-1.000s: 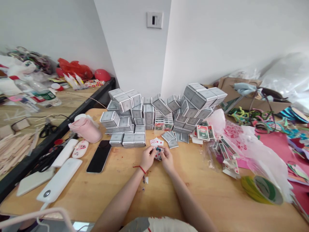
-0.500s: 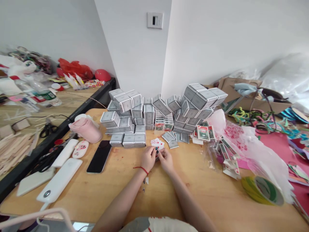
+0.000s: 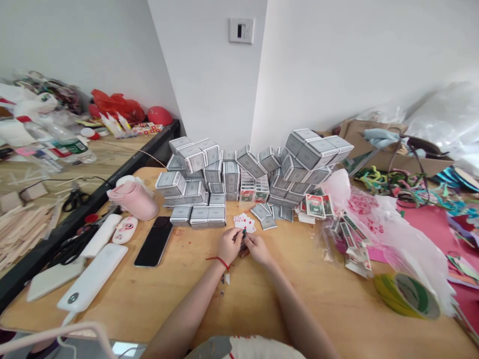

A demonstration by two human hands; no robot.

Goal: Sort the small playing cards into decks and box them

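My left hand (image 3: pixel 229 246) and my right hand (image 3: pixel 258 249) meet over the middle of the table, fingertips pinched together. Dark green spots show at the fingertips; whether they are painted nails or a small object I cannot make out. A red cord bracelet (image 3: pixel 218 260) circles my left wrist. Just beyond the fingers lie fanned playing cards (image 3: pixel 244 222), faces up with red marks. Right of these are a few loose cards (image 3: pixel 264 215) with grey patterned backs. Behind them, stacked decks of playing cards (image 3: pixel 207 215) form a stepped wall, with red-and-green card boxes (image 3: pixel 254 193) in its middle.
A black phone (image 3: pixel 153 243), a white power bank (image 3: pixel 93 279), a mouse (image 3: pixel 125 230) and a pink pouch (image 3: pixel 135 199) lie left. To the right are opened card boxes (image 3: pixel 354 239), a crumpled plastic bag (image 3: pixel 400 244) and a yellow tape roll (image 3: pixel 407 295).
My hands stay nearly in place, with the fingertips shifting slightly and drawing back a little from the fanned cards. The stacks and loose cards have not moved.
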